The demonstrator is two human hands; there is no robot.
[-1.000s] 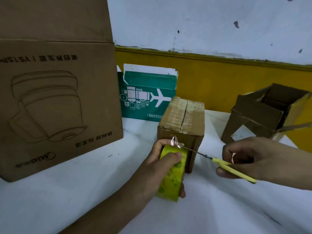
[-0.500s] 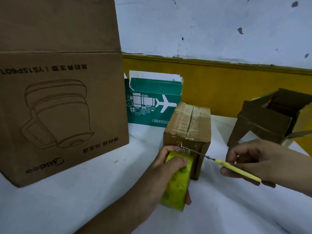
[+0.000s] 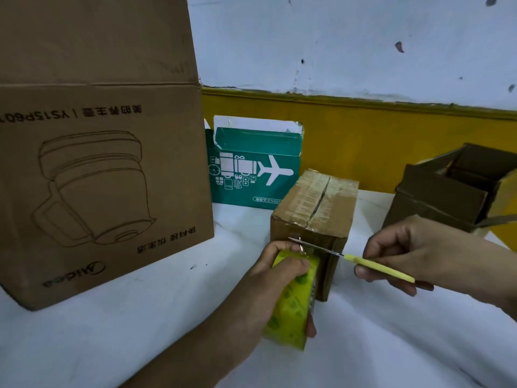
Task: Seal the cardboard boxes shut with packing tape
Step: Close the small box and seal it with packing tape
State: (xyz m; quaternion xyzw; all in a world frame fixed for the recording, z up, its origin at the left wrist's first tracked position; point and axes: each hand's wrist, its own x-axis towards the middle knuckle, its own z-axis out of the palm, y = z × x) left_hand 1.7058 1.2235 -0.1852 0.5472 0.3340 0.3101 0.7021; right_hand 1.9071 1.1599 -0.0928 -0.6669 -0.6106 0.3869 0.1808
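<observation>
Filling the left side of the frame is a tall cardboard box (image 3: 98, 177) standing on the white cloth-covered table (image 3: 140, 317), its printed appliance outline and lettering upside down to me. Just right of it, at the back against the yellow band of the wall (image 3: 377, 141), sits a teal carton (image 3: 251, 169) with a white aeroplane graphic, its top flap torn and raised. In front of that, near the centre of the frame, is the small cardboard box (image 3: 316, 203) being sealed: its top flaps are closed and covered with glossy clear tape along the middle seam. At the lower centre the left hand (image 3: 282, 267) is wrapped around a yellow-green roll of packing tape (image 3: 293, 303), fingers curled over the top and thumb underneath, holding the roll on edge right against the near face of the small box. A short crinkled length of clear tape runs from the roll up to the box's front top edge. Across it lies the thin metal blade of a yellow-handled cutter (image 3: 377, 266), its tip at the tape just above the left fingers. The right hand (image 3: 419, 247), at centre right, pinches the yellow handle between thumb and curled fingers. Behind that hand, at the far right, an open brown cardboard box (image 3: 447, 191) rests with its flaps spread.
</observation>
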